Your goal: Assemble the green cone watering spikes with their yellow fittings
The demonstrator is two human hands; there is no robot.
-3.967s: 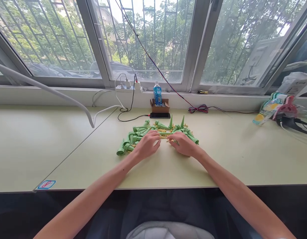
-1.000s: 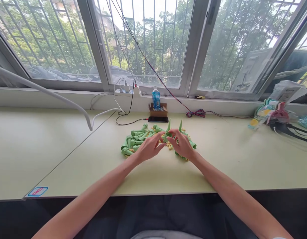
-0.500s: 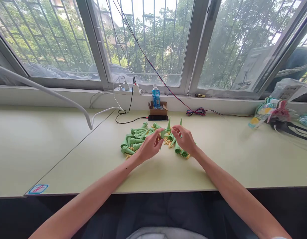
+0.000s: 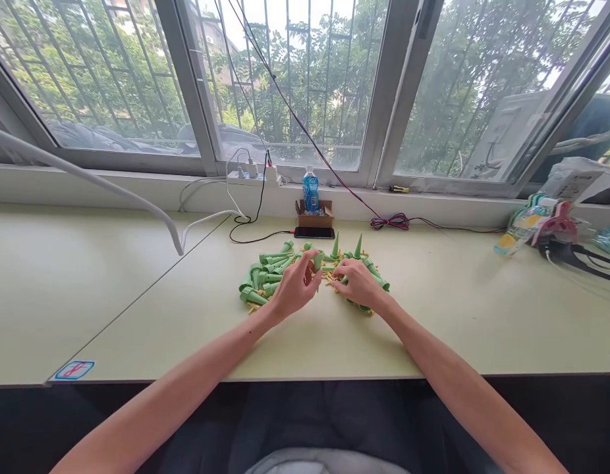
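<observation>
Left hand (image 4: 298,283): fingers pinched on one green cone (image 4: 317,261). Right hand (image 4: 359,282): fingers bent over yellow pegs (image 4: 329,282), hold unclear. Behind: two upright cones (image 4: 358,247); rest heaped, uncountable. Pale desk (image 4: 448,296), one blue bottle (image 4: 311,191), barred windows (image 4: 295,85).

Daylight pours in through the windows (image 4: 307,105) ahead of me, and the sky (image 4: 298,12) beyond them is bleached to white. The right-hand pane (image 4: 453,112) looks milky with haze. Light spreads evenly over the pale desk (image 4: 483,316), leaving only soft, faint shadows by the forearms (image 4: 211,362), while beneath its front edge everything goes nearly black. Toward the sides the window frames (image 4: 186,85) lean and stretch; the little yellow pieces (image 4: 254,307) lack crisp detail.
</observation>
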